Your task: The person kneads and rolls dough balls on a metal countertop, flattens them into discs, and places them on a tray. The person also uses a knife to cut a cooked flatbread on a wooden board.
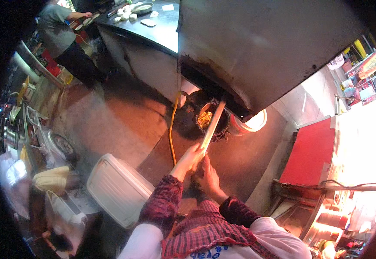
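A long pale pole [214, 124], seemingly of wood, slants away from me. My left hand [189, 159] is wrapped around its near part. Just below, my right hand [211, 179] holds the near end, partly hidden behind the left hand. The far end reaches the dark lower edge of a large metal hood or panel [265, 48], where its tip is hard to make out. Beneath the pole stands a dark, bag-lined bin [220, 132] with crumpled yellow matter [204, 119] inside.
A white-and-red bucket [256, 122] stands beside the bin. A yellow hose [173, 129] runs along the floor. Left are a lidded plastic box [120, 189] and a wheel [63, 144]. Another person [58, 32] works by a griddle [162, 32] bearing dough pieces. A red panel [308, 152] stands right.
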### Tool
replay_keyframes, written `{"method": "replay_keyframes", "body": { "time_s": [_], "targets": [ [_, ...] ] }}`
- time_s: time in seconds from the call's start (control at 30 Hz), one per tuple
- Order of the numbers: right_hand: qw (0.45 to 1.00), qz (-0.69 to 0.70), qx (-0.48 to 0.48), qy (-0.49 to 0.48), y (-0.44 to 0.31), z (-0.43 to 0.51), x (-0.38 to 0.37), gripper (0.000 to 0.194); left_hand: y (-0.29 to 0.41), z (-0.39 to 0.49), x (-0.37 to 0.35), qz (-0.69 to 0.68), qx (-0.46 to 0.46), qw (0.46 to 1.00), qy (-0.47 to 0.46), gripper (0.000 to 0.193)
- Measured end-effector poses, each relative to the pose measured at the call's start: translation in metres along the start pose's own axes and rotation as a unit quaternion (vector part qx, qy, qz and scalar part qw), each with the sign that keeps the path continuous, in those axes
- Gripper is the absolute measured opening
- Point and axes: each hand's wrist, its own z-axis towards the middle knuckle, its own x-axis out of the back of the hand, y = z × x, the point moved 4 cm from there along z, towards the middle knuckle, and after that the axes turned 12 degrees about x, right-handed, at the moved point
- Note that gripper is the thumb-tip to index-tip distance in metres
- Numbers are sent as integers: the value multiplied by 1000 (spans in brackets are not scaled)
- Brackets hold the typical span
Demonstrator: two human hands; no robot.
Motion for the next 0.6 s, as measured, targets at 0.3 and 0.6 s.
{"method": "replay_keyframes", "body": {
  "time_s": [0.3, 0.6],
  "targets": [
    [961, -273, -35, -33, 146, 81, 70, 53, 82, 130, 75, 436, -310, 685, 494, 25],
    [962, -258, -32, -83, 137, 110, 109, 88, 76, 226, 167, 371, -260, 798, 398, 36]
  ]
}}
